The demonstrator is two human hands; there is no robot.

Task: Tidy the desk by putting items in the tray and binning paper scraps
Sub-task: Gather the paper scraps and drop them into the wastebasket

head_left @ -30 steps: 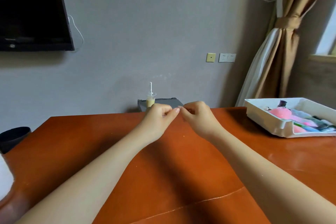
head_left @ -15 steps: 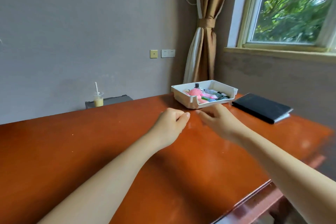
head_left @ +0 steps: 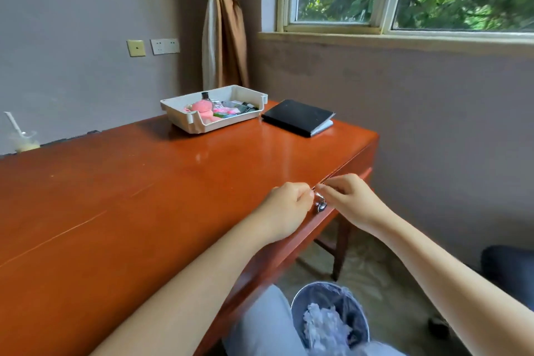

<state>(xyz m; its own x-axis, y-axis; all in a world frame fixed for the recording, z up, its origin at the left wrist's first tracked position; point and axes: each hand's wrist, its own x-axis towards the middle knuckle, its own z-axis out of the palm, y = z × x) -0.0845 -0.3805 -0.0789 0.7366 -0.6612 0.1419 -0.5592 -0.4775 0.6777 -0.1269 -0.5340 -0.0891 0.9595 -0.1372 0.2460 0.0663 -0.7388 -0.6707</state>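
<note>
Orange-red wooden desk [head_left: 144, 196]. At its far edge sits a white tray [head_left: 185, 113] of pink and dark items, with a black notebook [head_left: 297, 117] just beside it. On the floor, a lined bin [head_left: 329, 287] holds crumpled white scraps [head_left: 323, 326]. The left hand [head_left: 289, 205] and right hand [head_left: 346, 196] meet at the near edge, probably to drop something into the bin. Their fingertips are pinched, but any scrap is too small to tell.

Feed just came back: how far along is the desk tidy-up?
Done: tray holds items; bin holds crumpled paper. In hand: left hand and right hand pinch something tiny, probably a scrap, at the desk edge. Left: black notebook beside the tray.
</note>
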